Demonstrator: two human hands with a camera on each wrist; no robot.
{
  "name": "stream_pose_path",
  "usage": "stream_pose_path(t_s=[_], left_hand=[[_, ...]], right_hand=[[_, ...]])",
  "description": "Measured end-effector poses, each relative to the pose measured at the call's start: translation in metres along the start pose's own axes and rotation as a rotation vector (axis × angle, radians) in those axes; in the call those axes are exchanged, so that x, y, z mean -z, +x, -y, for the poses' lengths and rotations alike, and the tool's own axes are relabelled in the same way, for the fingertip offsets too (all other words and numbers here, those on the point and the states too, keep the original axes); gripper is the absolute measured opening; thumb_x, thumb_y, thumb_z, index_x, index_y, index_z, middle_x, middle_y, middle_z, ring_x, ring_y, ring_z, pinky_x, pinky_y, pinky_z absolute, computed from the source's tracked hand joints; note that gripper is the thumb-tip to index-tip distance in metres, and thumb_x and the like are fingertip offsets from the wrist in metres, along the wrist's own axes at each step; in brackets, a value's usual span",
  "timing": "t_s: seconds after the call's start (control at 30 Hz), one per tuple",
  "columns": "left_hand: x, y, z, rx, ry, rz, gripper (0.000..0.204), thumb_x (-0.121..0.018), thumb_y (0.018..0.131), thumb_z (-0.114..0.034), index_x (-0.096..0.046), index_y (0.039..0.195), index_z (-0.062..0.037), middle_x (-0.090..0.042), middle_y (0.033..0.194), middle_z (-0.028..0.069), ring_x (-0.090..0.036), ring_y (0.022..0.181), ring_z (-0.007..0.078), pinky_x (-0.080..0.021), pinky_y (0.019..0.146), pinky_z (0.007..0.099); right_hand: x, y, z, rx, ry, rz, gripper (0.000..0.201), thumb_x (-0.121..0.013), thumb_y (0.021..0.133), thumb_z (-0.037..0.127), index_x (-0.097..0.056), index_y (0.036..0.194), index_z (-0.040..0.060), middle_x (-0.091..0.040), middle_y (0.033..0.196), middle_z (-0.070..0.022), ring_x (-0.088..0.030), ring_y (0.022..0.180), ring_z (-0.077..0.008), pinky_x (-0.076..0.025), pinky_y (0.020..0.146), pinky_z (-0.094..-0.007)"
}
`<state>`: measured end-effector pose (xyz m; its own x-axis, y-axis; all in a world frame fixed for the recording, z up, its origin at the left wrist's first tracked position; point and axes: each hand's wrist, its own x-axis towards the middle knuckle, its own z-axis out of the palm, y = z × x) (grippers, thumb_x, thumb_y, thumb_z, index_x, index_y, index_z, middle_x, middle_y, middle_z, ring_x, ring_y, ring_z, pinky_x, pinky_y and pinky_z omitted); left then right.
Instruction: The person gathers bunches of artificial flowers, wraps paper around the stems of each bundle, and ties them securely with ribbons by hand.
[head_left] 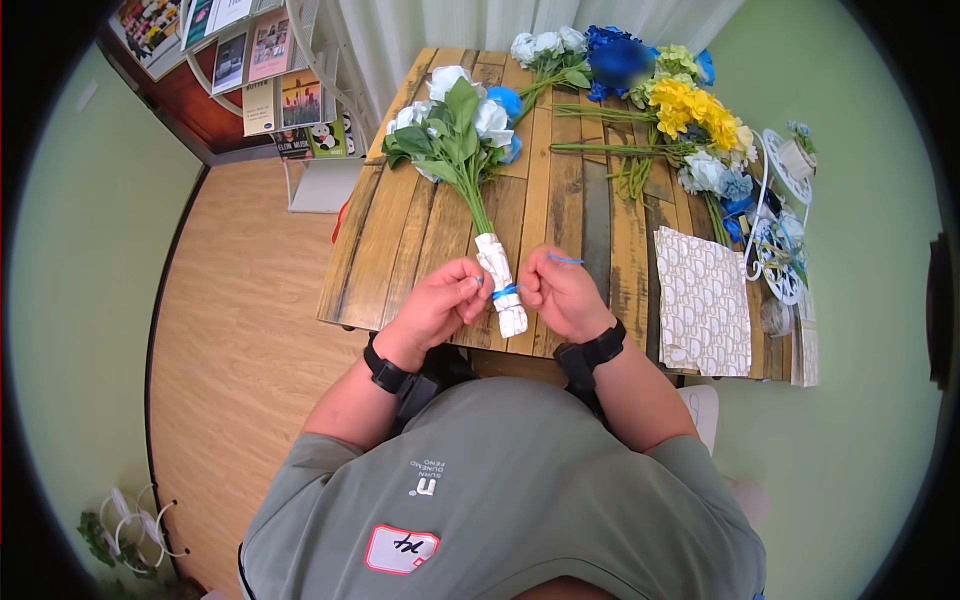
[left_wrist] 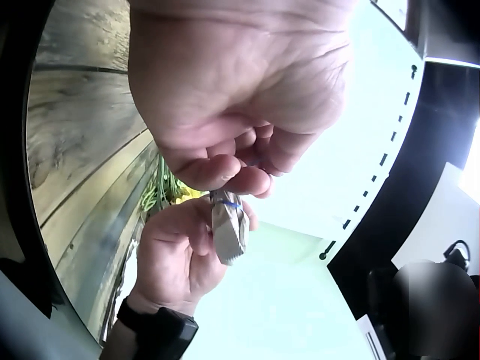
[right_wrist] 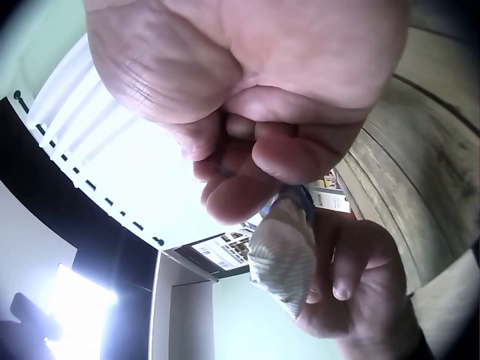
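Note:
A bouquet of white and blue flowers (head_left: pixel 450 125) with green leaves points away from me, over the wooden table. White patterned paper (head_left: pixel 493 260) wraps its stem ends near the table's front edge. Around the lower wrap runs a thin blue ribbon (head_left: pixel 505 292). My left hand (head_left: pixel 445 298) pinches the ribbon on the left of the wrap, its fingers curled. On the other side my right hand (head_left: pixel 565 292) grips the ribbon too, and a loose blue end sticks out above its fingers. The folded paper end (left_wrist: pixel 229 240) shows between both hands in the left wrist view.
Yellow flowers (head_left: pixel 695 112), blue flowers (head_left: pixel 608 85) and white ones lie along the table's back right. A sheet of patterned paper (head_left: pixel 703 300) is at the right, beside a white metal stand (head_left: pixel 785 290). A book rack (head_left: pixel 290 80) stands beyond the left side.

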<state>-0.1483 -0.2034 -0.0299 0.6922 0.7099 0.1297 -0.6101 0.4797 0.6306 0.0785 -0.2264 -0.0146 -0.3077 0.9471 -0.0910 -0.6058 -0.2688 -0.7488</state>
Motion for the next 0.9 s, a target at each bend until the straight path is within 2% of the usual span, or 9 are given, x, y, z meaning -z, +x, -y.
stream_pose_path(t_s=[0.07, 0.4, 0.53, 0.63, 0.7, 0.73, 0.77, 0.83, 0.9], left_hand=[[0.005, 0.001, 0.000, 0.139, 0.278, -0.181, 0.010, -0.055, 0.102, -0.015, -0.055, 0.097, -0.0056, -0.056, 0.089, 0.0029, -0.047, 0.065, 0.0103, -0.038, 0.060, 0.0252], [0.027, -0.010, 0.010, 0.229, 0.333, -0.272, 0.009, -0.053, 0.102, -0.010, -0.054, 0.094, -0.0060, -0.055, 0.085, 0.0013, -0.046, 0.065, 0.0106, -0.040, 0.062, 0.0252], [0.020, -0.011, 0.005, 0.211, 0.525, -0.305, 0.012, -0.053, 0.103, -0.011, -0.057, 0.093, -0.0044, -0.059, 0.085, 0.0003, -0.048, 0.066, 0.0095, -0.041, 0.063, 0.0244], [0.013, -0.015, 0.003, 0.170, 0.694, -0.317, 0.012, -0.056, 0.101, -0.011, -0.060, 0.094, -0.0024, -0.063, 0.089, 0.0010, -0.053, 0.071, 0.0104, -0.045, 0.066, 0.0258], [0.008, -0.017, 0.002, 0.145, 0.735, -0.329, 0.012, -0.059, 0.100, -0.011, -0.062, 0.093, -0.0016, -0.065, 0.089, 0.0020, -0.056, 0.073, 0.0111, -0.047, 0.067, 0.0270], [0.004, -0.018, 0.000, 0.088, 0.985, -0.321, 0.010, -0.062, 0.096, -0.011, -0.063, 0.091, -0.0017, -0.065, 0.087, 0.0051, -0.058, 0.073, 0.0151, -0.048, 0.068, 0.0297], [-0.001, -0.018, -0.002, 0.028, 1.235, -0.309, 0.009, -0.066, 0.093, -0.010, -0.064, 0.090, -0.0018, -0.065, 0.084, 0.0083, -0.060, 0.073, 0.0190, -0.049, 0.068, 0.0323], [-0.015, -0.017, -0.009, -0.019, 1.342, -0.266, 0.008, -0.068, 0.089, -0.010, -0.065, 0.089, -0.0025, -0.065, 0.083, 0.0114, -0.061, 0.074, 0.0239, -0.050, 0.069, 0.0351], [-0.022, -0.016, -0.013, -0.066, 1.449, -0.222, 0.008, -0.071, 0.086, -0.010, -0.067, 0.088, -0.0032, -0.064, 0.082, 0.0145, -0.063, 0.075, 0.0288, -0.050, 0.070, 0.0378]], right_hand=[[0.007, 0.001, -0.008, -0.039, -0.026, -0.046, 0.022, -0.052, 0.106, 0.023, -0.055, 0.092, 0.0069, -0.051, 0.074, 0.0001, -0.044, 0.061, -0.0100, -0.036, 0.057, -0.0236], [0.035, 0.001, -0.031, -0.045, -0.121, -0.180, 0.019, -0.053, 0.104, 0.019, -0.054, 0.088, 0.0080, -0.044, 0.069, 0.0054, -0.035, 0.057, -0.0054, -0.028, 0.052, -0.0212], [0.026, 0.002, -0.021, -0.010, -0.299, -0.252, 0.017, -0.055, 0.103, 0.019, -0.060, 0.093, 0.0069, -0.050, 0.071, 0.0038, -0.040, 0.059, -0.0053, -0.032, 0.053, -0.0198], [0.018, 0.005, -0.016, -0.051, -0.453, -0.264, 0.022, -0.058, 0.102, 0.020, -0.067, 0.096, 0.0010, -0.061, 0.077, 0.0007, -0.054, 0.067, -0.0096, -0.042, 0.058, -0.0240], [0.023, 0.013, -0.028, 0.197, -0.789, -0.148, 0.024, -0.062, 0.099, 0.020, -0.072, 0.106, -0.0001, -0.070, 0.086, -0.0059, -0.064, 0.076, -0.0170, -0.050, 0.067, -0.0301], [0.016, 0.013, -0.028, 0.196, -0.789, -0.146, 0.024, -0.062, 0.099, 0.020, -0.072, 0.106, -0.0001, -0.070, 0.086, -0.0059, -0.064, 0.076, -0.0170, -0.050, 0.067, -0.0301], [0.008, 0.014, -0.027, 0.218, -1.041, -0.155, 0.023, -0.063, 0.097, 0.020, -0.074, 0.102, 0.0006, -0.070, 0.085, -0.0088, -0.066, 0.079, -0.0236, -0.052, 0.070, -0.0348], [-0.008, 0.014, -0.022, 0.258, -1.397, -0.147, 0.019, -0.064, 0.090, 0.018, -0.076, 0.100, 0.0060, -0.069, 0.087, -0.0153, -0.066, 0.084, -0.0362, -0.054, 0.075, -0.0429], [-0.011, 0.015, -0.027, 0.289, -1.532, -0.109, 0.018, -0.063, 0.089, 0.016, -0.075, 0.098, 0.0057, -0.069, 0.088, -0.0148, -0.066, 0.084, -0.0362, -0.054, 0.075, -0.0438]])
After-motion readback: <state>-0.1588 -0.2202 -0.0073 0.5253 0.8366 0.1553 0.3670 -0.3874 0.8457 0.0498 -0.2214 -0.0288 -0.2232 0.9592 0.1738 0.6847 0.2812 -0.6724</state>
